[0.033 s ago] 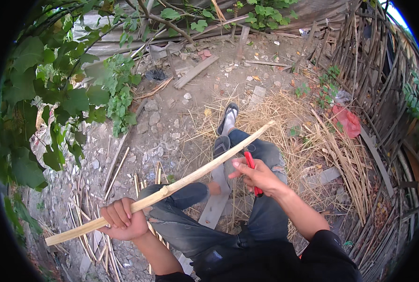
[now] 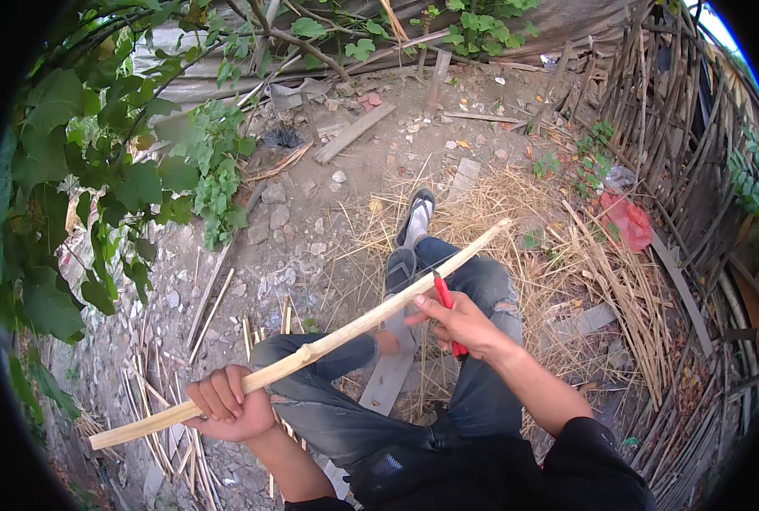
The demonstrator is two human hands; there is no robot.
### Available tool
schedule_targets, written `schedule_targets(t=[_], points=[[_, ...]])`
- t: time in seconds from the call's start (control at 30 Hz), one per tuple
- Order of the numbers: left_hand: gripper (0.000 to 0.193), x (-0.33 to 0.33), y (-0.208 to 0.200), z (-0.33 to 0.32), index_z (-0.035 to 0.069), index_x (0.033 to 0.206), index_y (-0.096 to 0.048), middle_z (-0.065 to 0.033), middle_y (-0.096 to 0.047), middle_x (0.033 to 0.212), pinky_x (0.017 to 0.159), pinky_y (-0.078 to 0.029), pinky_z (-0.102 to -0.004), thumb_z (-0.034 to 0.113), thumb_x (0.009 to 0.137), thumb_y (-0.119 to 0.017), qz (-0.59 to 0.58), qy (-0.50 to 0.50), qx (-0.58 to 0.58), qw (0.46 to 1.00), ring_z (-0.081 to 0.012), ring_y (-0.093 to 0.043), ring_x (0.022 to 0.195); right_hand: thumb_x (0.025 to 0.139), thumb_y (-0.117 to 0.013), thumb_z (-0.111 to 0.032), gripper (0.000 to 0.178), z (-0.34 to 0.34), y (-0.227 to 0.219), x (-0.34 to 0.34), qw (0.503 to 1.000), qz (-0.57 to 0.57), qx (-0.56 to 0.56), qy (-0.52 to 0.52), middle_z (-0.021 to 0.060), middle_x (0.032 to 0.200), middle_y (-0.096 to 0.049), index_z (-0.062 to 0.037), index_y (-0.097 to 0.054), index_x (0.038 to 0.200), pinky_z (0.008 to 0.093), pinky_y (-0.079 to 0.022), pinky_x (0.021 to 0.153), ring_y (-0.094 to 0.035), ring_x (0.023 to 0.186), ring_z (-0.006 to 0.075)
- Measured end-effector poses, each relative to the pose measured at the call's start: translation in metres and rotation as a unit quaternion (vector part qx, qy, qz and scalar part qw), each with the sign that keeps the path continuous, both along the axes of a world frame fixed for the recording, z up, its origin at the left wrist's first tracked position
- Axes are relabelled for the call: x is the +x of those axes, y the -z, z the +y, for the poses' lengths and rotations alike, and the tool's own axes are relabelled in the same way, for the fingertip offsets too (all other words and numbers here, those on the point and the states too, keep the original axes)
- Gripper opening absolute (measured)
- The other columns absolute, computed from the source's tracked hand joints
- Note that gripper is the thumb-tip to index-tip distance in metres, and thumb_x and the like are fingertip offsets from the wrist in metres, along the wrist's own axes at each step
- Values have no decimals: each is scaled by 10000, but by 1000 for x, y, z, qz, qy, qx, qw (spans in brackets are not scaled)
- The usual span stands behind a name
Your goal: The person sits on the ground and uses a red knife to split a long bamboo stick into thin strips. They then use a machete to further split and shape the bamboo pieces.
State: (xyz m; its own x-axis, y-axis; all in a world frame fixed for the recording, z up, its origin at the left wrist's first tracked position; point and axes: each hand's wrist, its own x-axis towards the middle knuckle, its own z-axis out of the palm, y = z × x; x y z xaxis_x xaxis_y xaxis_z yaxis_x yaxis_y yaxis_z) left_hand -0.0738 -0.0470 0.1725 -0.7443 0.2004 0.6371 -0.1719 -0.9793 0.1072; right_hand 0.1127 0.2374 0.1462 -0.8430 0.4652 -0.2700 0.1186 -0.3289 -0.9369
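A single long bamboo strip (image 2: 311, 351) is being held slantwise across the lap, running from the lower left up to the right, where its thin tip is ending above the straw-strewn ground (image 2: 558, 255). The strip is pale yellow, peeled, slightly bowed, with one node bump showing near its middle. Its thick end is being gripped by the left hand (image 2: 226, 407), whose fingers are being curled tightly around it. Farther right, the strip is being touched by the right hand (image 2: 460, 324), whose fingers are being closed around one red-handled tool (image 2: 446, 300) laid against the wood. Two denim-clad legs and one sandalled foot (image 2: 415, 217) are being seen beneath. One red scrap (image 2: 626, 220) is lying at far right.
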Motion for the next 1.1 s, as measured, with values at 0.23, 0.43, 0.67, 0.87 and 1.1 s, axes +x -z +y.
schedule_targets(t=[0.23,0.43,0.67,0.87,1.1], points=[[553,30,47,-9,167,642,-385,17,-452,579,802,-403,-355,491,1088,-419,-142,49,25,988,-138,-461,674,1030,-672,-210,237,-25,-22,-15,976,160,-32,146,-52,682,-479,-34,-636,1185,263,-413,478,-368,476,35],[528,28,108,-18,40,1486,-465,-135,-440,1584,1223,-311,-487,310,1039,-541,-126,110,-108,980,-315,-377,1493,1022,-685,-208,209,5,-102,13,957,215,78,179,-89,609,-466,-56,-650,1161,252,-404,476,-392,471,24],[703,14,-4,23,-41,1566,-285,-227,-322,1627,1271,-256,-477,238,996,-588,-14,44,12,999,-335,-311,1515,1043,-655,-282,272,50,-155,35,943,233,168,168,-47,766,-489,-50,-631,1182,242,-376,472,-331,450,30],[259,-25,-93,42,90,806,-484,-40,-509,714,700,-425,-310,249,1010,-490,80,-3,66,995,-146,-498,666,1054,-628,-294,285,95,-115,69,951,213,58,218,-7,747,-594,-46,-635,1194,222,-366,449,-332,439,15],[641,-36,-126,45,183,609,-291,17,-299,509,473,-253,-269,705,979,-325,89,-44,96,990,-111,-271,426,1049,-609,-313,306,131,-49,123,981,77,136,112,107,817,-744,-18,-657,1115,233,-395,437,-342,415,21]])
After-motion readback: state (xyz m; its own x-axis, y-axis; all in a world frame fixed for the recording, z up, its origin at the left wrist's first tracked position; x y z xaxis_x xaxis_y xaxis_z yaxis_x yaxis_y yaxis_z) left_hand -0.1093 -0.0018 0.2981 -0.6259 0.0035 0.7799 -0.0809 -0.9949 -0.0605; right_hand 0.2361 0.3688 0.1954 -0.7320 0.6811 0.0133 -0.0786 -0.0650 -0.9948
